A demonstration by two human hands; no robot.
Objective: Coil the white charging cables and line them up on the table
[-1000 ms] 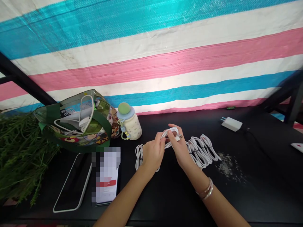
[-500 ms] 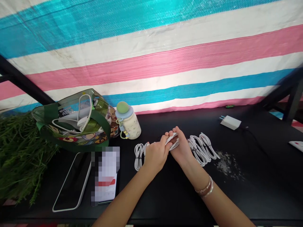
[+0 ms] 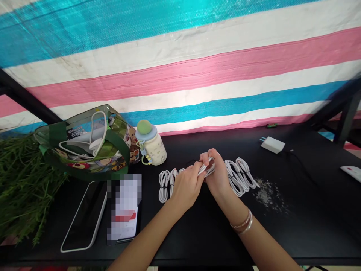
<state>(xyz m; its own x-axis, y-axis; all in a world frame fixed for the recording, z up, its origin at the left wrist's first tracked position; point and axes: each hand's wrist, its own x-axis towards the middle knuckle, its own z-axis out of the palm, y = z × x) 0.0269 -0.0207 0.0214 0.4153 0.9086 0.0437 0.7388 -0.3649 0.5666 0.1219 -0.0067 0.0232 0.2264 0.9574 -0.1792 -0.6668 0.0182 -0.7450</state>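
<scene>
Your left hand and right hand both grip one white cable at mid-desk, fingers pinched close together so that its loops stay bunched. Two coiled white cables lie just left of the hands; further white coils, their number unclear, lie just right, set apart from the held cable. One white wall charger sits farther right, near the back edge of the black desk.
</scene>
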